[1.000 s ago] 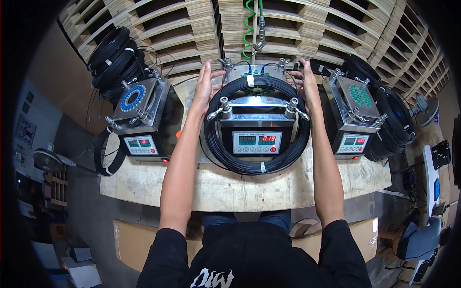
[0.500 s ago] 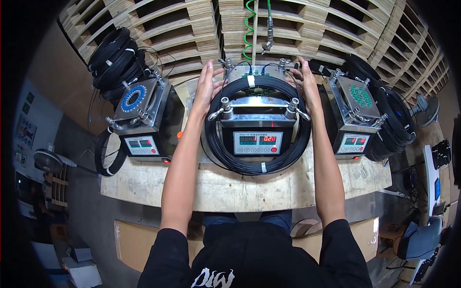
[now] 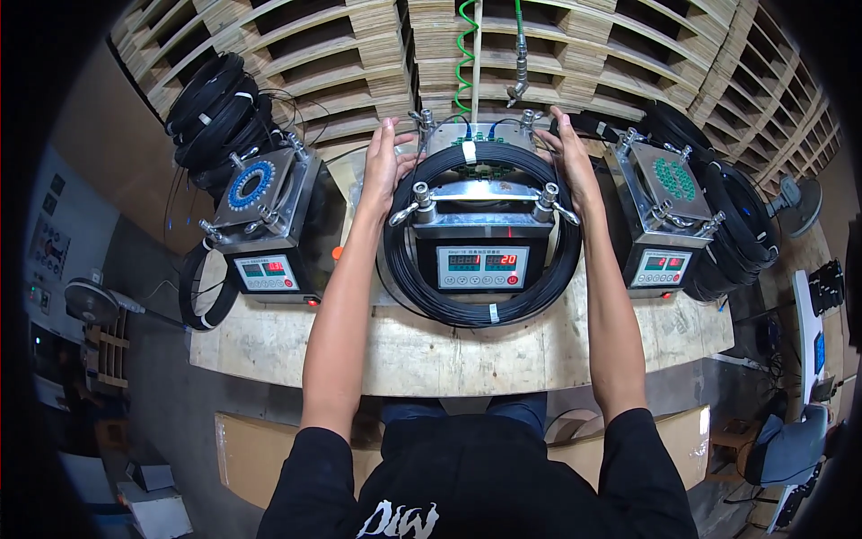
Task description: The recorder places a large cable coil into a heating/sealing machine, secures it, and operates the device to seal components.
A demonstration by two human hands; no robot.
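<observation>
1. Both arms reach forward, bare past the short black sleeves, one on each side of the middle machine.
2. The wooden table is flat and pale, with dark marks.
3. The machine is shiny metal and black, with round knobs on top.
4. The black cable coil is a big ring of thin, smooth loops around the machine's front. It sits between the hands.
5. The left hand is wide, palm in, fingers up, near the ring's upper left.
6. The right hand is wide too, near its upper right. I can't tell if either touches it.
7. White ties wrap the ring.
</observation>
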